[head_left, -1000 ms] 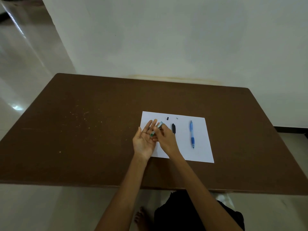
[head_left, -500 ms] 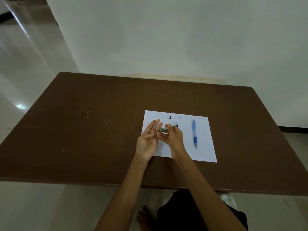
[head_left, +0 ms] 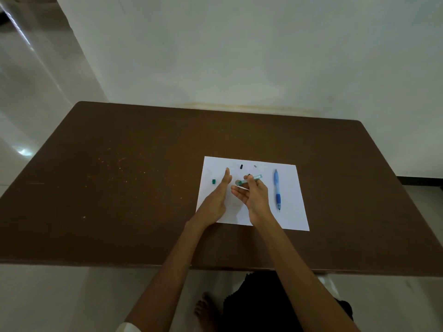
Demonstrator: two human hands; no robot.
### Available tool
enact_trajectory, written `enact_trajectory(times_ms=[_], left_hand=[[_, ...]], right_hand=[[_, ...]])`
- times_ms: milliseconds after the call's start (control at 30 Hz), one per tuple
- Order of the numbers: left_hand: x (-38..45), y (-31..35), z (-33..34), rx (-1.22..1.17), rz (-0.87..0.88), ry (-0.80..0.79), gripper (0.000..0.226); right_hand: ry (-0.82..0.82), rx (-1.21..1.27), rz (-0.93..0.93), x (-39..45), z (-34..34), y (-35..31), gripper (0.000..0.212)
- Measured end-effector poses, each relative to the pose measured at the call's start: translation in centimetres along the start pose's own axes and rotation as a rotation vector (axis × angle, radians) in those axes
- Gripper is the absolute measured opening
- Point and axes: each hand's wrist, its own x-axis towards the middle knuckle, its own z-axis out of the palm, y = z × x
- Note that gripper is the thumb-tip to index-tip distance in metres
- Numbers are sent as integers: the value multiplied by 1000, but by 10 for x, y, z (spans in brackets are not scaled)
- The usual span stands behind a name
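At the centre of the frame, a person's right hand point(head_left: 254, 197) pinches a green, see-through tube point(head_left: 250, 179) between thumb and fingertips. The tube is held level above a white paper point(head_left: 293, 212), its far end pointing toward the right of the frame. The left hand point(head_left: 215, 200) is released, fingers straight and together, edge-on over the paper's left part and not touching the tube. Just left of its fingertips a small green cap point(head_left: 213, 181) lies on the paper. Higher up the sheet sit a small black piece point(head_left: 241, 166) and, to its right, a tiny grey piece point(head_left: 255, 166). A blue pen point(head_left: 277, 188) lies on the paper right of the hands, tip toward the bottom of the frame. The sheet rests on a brown tabletop point(head_left: 119, 200), right of its middle.
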Motion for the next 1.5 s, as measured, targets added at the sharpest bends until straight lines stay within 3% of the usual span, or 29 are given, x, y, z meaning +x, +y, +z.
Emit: enact_trajectory(times_ms=[133, 300, 433, 533, 667, 867, 1067, 1167, 1267, 1333, 1500], left_hand=[[-3, -9, 4, 173, 59, -28, 79], [-1, -8, 8, 284, 71, 35, 70], [2, -5, 1, 30, 25, 47, 63], [4, -3, -13, -141, -10, 163, 54], [10, 5, -44, -215, -3, 271, 46], [11, 18, -66, -341, 15, 224, 39], [15, 14, -66, -358, 48, 441, 20], [16, 10, -67, -362, -23, 538, 16], [13, 4, -73, -381, -97, 638, 14], [10, 1, -76, -415, -112, 655, 14], [5, -7, -75, -420, -117, 617, 9]], right_hand=[[0, 46, 7, 1, -2, 0, 22], [-17, 105, 28, 2, -3, 1, 22], [-46, 198, 78, 1, -4, 0, 18], [-147, 257, 145, 1, -4, -2, 20], [-231, 270, 214, 4, 4, -11, 21], [-274, 208, 300, 9, 28, -25, 20], [-362, 110, 310, 13, 41, -23, 24], [-252, -162, 184, 21, 45, -17, 29], [-125, -769, -193, 35, 43, -3, 30], [-187, -1080, -399, 41, 43, 4, 29], [-247, -1346, -541, 48, 52, 16, 31]])
